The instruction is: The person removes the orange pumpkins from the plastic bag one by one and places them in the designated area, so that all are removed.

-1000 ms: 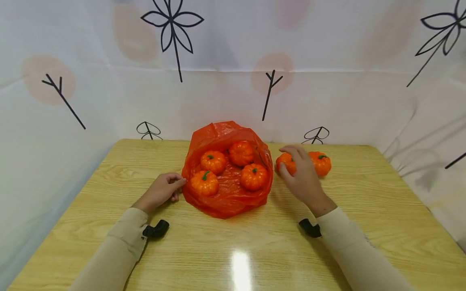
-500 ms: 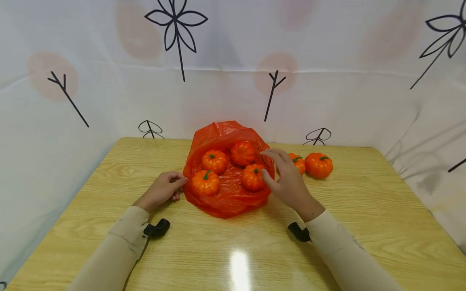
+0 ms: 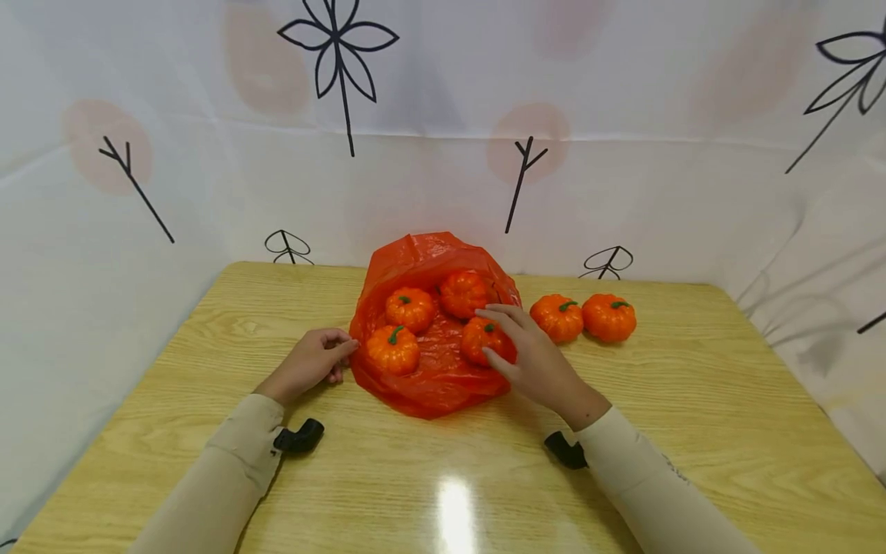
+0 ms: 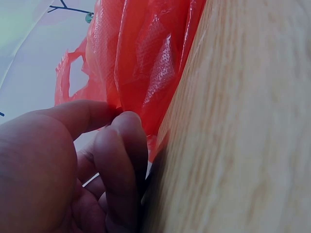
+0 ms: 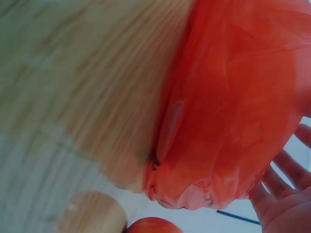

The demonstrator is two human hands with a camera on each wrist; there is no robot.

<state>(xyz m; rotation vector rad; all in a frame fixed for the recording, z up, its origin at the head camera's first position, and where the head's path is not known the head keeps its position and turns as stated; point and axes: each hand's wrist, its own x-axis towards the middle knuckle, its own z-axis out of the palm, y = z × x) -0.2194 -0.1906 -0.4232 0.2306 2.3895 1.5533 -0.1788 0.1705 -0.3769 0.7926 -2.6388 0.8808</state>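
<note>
A red plastic bag (image 3: pixel 432 396) stands with its mouth spread wide in the head view. Inside sit several small orange pumpkins with green stems, among them a front-right pumpkin (image 3: pixel 477 341) and a front-left pumpkin (image 3: pixel 393 352). My left hand (image 3: pixel 308 365) pinches the bag's left edge between thumb and finger; the left wrist view shows this pinch close to the tabletop. My right hand (image 3: pixel 543 369) reaches over the bag's right rim, its spread thumb and fingers at the front-right pumpkin and partly covering it. In the right wrist view, separated fingers (image 5: pixel 290 167) show beyond the bag.
Two more orange pumpkins, a nearer one (image 3: pixel 557 318) and an outer one (image 3: pixel 609 318), lie side by side on the wooden table (image 3: pixel 692 400), right of the bag. A white patterned cloth (image 3: pixel 429 177) hangs behind the table.
My right hand has moved left from the pumpkin beside the bag to over the front-right pumpkin inside it. The left hand keeps its pinch on the bag.
</note>
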